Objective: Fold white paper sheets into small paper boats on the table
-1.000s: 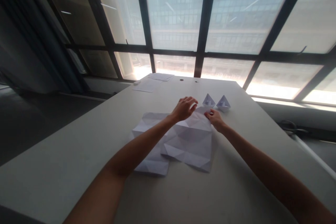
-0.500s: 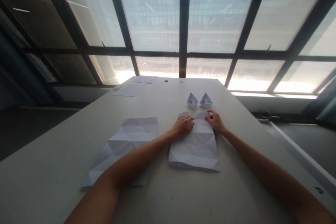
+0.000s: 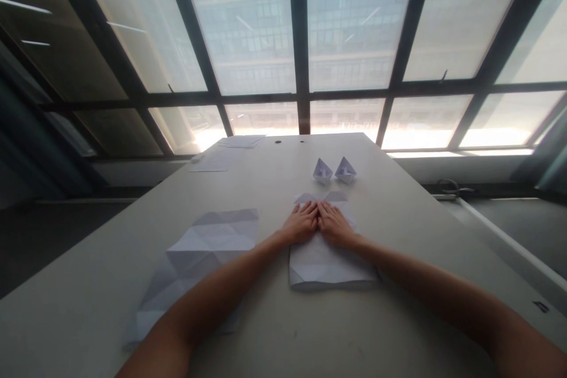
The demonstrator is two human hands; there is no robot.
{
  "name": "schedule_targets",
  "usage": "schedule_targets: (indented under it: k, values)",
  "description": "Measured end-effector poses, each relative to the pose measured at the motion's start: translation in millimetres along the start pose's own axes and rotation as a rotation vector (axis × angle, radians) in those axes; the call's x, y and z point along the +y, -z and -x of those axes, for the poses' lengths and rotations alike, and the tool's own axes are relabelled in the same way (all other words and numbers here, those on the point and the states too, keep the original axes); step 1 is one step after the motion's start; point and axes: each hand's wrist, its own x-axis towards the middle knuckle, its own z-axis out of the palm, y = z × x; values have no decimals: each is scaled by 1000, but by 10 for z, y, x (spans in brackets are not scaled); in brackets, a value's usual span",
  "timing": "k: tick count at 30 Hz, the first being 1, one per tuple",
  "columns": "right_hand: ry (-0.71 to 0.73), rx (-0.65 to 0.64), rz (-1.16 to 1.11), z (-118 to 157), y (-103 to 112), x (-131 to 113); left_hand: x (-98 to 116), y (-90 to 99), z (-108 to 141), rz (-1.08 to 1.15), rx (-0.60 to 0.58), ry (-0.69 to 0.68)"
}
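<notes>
A creased sheet of white paper [image 3: 330, 266] lies on the table in front of me, its far part partly covered by my hands. My left hand [image 3: 302, 222] rests flat on it, fingers stretched out. Beside it, my right hand [image 3: 335, 223] also lies flat on the sheet, and the fingertips of both hands meet near the middle. Just past the paper's far edge stand two small folded paper boats [image 3: 322, 171] [image 3: 345, 170]. Another creased white sheet [image 3: 208, 242] lies to the left, partly hidden under my left forearm.
Several flat white sheets [image 3: 210, 160] lie at the far left of the white table [image 3: 266, 189]. Two small dark spots sit near its far edge. Large windows [image 3: 345, 23] rise behind it. A cable [image 3: 454, 188] lies beyond the right edge.
My right hand has moved left from the sheet's right edge to beside my left hand, and now lies flat. The view has shifted slightly.
</notes>
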Motion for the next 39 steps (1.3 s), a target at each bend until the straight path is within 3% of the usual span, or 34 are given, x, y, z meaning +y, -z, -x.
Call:
schedule_targets:
  k: [4, 8, 12, 17, 19, 22, 25, 30, 39]
  values:
    - [-101, -103, 34, -57, 129, 248, -1, 39, 13, 1, -1, 12]
    - [-184, -83, 75, -57, 247, 523, 24, 84, 19, 6, -4, 29]
    - [-214, -48, 97, -30, 265, 660, -3, 96, 5, 5, 14, 146]
    - [-229, 49, 149, 15, 292, 568, -66, 80, -5, -11, 42, 239]
    - [-147, 101, 171, 41, 291, 459, -63, 77, -2, -19, 54, 223]
    - [40, 19, 98, 77, 252, 279, -26, 84, 0, -26, 97, 155]
    - [97, -76, 11, 94, 204, 173, 17, 83, -15, -4, 167, 85]
    - [66, -86, -5, 95, 192, 198, 45, 41, -41, 75, 140, -11]
    - [-90, -73, 74, 40, 248, 339, 41, 71, -12, 36, 51, -27]
